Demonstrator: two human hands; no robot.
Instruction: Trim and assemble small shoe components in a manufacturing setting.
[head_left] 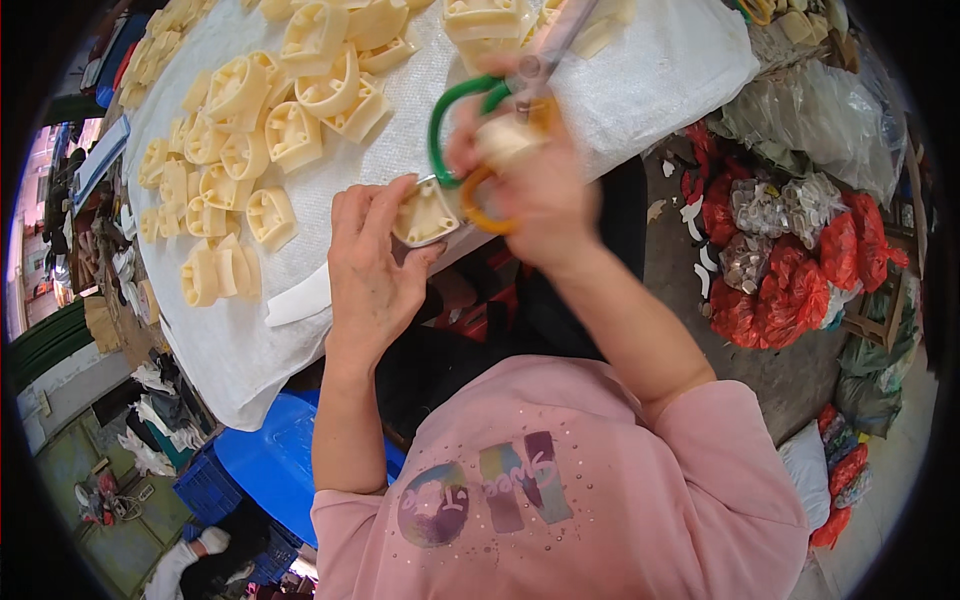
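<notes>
My left hand (372,262) pinches a cream moulded plastic piece (426,213) with a grey band round its rim, hollow side up, near the table's front edge. Beside it, smeared by motion, my right hand (550,195) is closed on a pair of scissors (529,70) with one green and one orange handle loop. The blades point away, up to the right. Within the right hand's fingers there is also a blurred cream piece (508,142). Many similar cream pieces (296,136) lie loose and in piles on the white-covered table (330,215), left and far side.
A white strip (300,298) lies at the table's near edge. Below stands a blue plastic chair (270,470). Red bags (785,290) and clear plastic bags (815,120) crowd the floor on the right. Another person's arm (185,560) shows at the lower left.
</notes>
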